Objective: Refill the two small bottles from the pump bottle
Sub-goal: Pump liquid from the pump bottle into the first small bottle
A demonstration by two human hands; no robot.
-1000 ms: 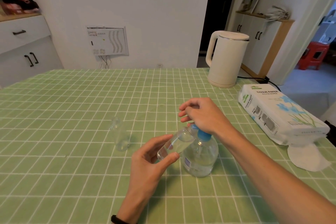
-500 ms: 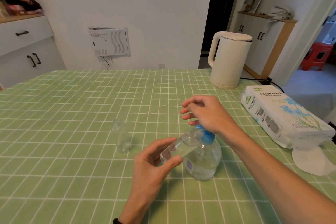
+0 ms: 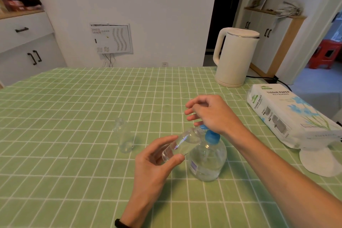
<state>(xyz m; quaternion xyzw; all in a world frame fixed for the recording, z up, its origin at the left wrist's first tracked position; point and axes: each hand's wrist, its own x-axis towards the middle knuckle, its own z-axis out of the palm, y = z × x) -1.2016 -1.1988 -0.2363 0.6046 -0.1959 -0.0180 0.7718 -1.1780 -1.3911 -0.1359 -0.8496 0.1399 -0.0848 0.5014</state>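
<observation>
Fingers of left hand (image 3: 151,164) grip small bottle (image 3: 183,144) at pump bottle (image 3: 209,161), right hand (image 3: 212,114) relaxed above, spare bottle (image 3: 125,139) well apart

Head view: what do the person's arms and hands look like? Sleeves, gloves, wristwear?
Left hand and right hand are bare: no gloves, no rings visible. No sleeves in frame on either arm. One item worn: a black wristband on the left wrist, cut off by the bottom edge. Right wrist shows nothing.

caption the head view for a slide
Left hand holds a small bottle tilted to the pump bottle; right hand over its blue pump.
</observation>
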